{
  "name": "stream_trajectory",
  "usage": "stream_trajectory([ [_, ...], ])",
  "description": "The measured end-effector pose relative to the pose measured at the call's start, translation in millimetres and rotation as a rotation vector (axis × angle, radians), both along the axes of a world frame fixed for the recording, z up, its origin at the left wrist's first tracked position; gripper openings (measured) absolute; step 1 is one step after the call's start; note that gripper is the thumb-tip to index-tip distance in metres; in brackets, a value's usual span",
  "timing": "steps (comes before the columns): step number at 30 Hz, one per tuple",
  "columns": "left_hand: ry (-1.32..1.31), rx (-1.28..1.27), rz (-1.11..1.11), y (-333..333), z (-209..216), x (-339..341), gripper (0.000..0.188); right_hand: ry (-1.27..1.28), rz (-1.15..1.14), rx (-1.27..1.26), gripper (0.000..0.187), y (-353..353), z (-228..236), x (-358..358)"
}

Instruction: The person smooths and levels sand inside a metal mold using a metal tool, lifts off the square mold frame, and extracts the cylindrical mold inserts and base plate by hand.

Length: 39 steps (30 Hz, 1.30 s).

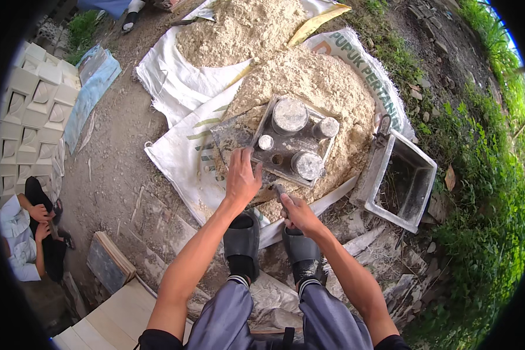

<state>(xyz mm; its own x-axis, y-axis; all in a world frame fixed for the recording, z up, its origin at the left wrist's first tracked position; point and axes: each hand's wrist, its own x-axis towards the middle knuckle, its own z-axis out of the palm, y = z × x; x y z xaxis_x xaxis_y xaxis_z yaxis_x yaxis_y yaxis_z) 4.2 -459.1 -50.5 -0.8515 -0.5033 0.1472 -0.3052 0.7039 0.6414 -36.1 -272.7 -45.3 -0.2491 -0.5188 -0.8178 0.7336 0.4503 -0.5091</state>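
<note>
In front of me on the pale sand lies a square metal mould (268, 129), set at a slant. Several round, dust-covered cylinders of differing size stand in it, the biggest cylinder (290, 115) at the back. Beside a smaller one is a round hole. My left hand (243, 178) reaches to the mould's near left edge, fingers mostly stretched out, with nothing plainly held. Close to the near edge, my right hand (297, 211) is wrapped round a short dark grey handle (279, 191); what its far end joins is unclear.
Loose sand (315, 73) is heaped on white woven sacks (169, 149). An open rectangular metal frame (411, 221) sits at the right by green plants. At left are stacked pale blocks (35, 99), a seated person (26, 233) and leaning boards (111, 262).
</note>
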Motion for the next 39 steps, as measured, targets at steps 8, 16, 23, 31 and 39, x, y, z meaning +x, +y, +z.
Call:
stream_trajectory([
  [8, -0.177, -0.003, 0.093, -12.9, -11.9, -24.7, 0.036, -0.064, 0.004, -0.104, 0.034, 6.1, 12.3, -2.3],
  [16, -0.242, -0.019, 0.067, -27.3, -7.2, -21.8, 0.029, 0.938, 0.501, 0.235, 0.03, -6.0, 7.4, 20.4],
  [23, -0.315, 0.194, 0.046, -29.4, -14.1, -14.4, 0.027, 1.22, 0.543, 0.1, 0.033, -10.8, -13.7, 18.7],
  [31, -0.337, 0.246, 0.064, -23.9, 1.1, -19.1, 0.036, 0.239, 0.002, -0.003, 0.051, 40.5, -22.5, 28.8],
  [39, -0.42, 0.332, 0.019, -18.4, 22.0, -26.7, 0.05, 0.415, 0.135, 0.019, 0.039, 5.9, -4.2, 21.3],
])
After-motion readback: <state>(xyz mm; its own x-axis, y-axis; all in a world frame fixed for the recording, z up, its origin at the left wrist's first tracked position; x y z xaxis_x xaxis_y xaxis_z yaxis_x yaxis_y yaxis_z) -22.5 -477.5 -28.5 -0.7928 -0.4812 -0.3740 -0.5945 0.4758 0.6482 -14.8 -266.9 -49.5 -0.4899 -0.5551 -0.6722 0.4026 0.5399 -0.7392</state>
